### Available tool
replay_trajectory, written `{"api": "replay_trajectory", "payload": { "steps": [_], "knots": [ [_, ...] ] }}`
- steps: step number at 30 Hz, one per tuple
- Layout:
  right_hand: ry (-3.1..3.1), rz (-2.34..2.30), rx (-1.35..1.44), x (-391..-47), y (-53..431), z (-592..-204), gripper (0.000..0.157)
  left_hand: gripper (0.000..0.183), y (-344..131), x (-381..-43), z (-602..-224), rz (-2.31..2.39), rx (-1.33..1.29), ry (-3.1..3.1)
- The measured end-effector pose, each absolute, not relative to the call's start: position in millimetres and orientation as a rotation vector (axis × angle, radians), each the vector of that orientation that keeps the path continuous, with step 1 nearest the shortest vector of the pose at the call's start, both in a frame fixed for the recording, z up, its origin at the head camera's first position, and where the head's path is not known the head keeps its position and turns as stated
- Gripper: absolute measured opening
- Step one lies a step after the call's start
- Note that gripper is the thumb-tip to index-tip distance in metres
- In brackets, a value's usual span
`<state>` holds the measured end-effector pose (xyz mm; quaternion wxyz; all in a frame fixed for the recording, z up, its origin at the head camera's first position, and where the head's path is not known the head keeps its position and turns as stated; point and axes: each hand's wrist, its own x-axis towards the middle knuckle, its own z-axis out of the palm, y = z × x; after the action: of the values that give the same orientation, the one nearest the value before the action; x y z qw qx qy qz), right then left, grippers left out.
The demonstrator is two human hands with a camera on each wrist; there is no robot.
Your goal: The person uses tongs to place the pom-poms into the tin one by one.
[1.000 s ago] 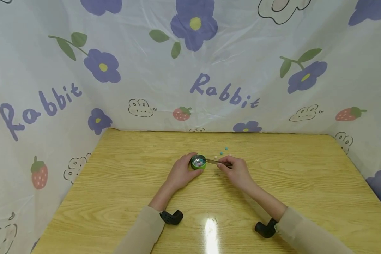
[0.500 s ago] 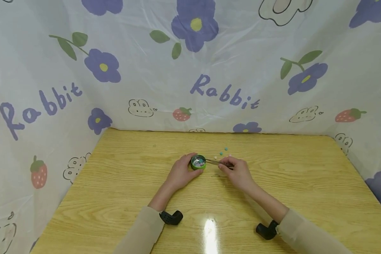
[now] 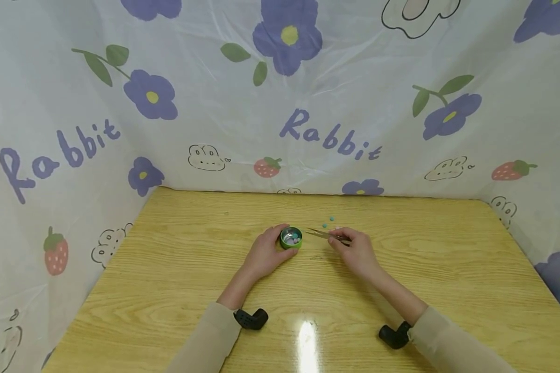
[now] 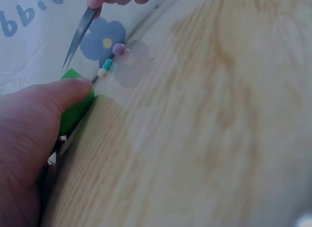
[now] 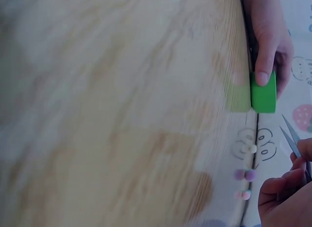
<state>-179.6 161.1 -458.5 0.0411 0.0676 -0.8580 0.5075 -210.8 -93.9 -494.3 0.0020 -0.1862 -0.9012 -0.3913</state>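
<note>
My left hand (image 3: 263,254) grips a small round green tin (image 3: 298,245) standing on the table, thumb on its near side. Inside the tin lie several small teal and pinkish-purple balls (image 3: 295,240). In my right hand (image 3: 358,255) is a pair of metal tweezers (image 3: 320,234), pinched between thumb and fingers. The tweezers point left at the tin, just right of its rim, with tips apart and nothing seen between them. In the right wrist view the tweezers (image 5: 291,136) also show parted tips. A white ball (image 4: 101,72) lies near the tin.
Two teal balls (image 3: 324,225) (image 3: 332,218) lie behind the tweezers. A purple ball (image 4: 118,49) and a pink one beside it show in the left wrist view. The wooden table (image 3: 191,223) ends at a patterned cloth backdrop (image 3: 242,124).
The tweezers have drawn back to the right from the tin's rim, and their tips have parted. My left hand has kept its hold on the tin.
</note>
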Motion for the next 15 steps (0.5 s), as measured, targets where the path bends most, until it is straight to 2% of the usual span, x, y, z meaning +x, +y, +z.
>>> {"api": "replay_trajectory", "payload": {
  "steps": [15],
  "knots": [
    [-2.657, 1.525, 0.105, -189.0, 184.8, -470.4, 0.020, 0.067, -93.8, -211.0, -496.0, -1.241, -0.580, -2.825]
  ]
}}
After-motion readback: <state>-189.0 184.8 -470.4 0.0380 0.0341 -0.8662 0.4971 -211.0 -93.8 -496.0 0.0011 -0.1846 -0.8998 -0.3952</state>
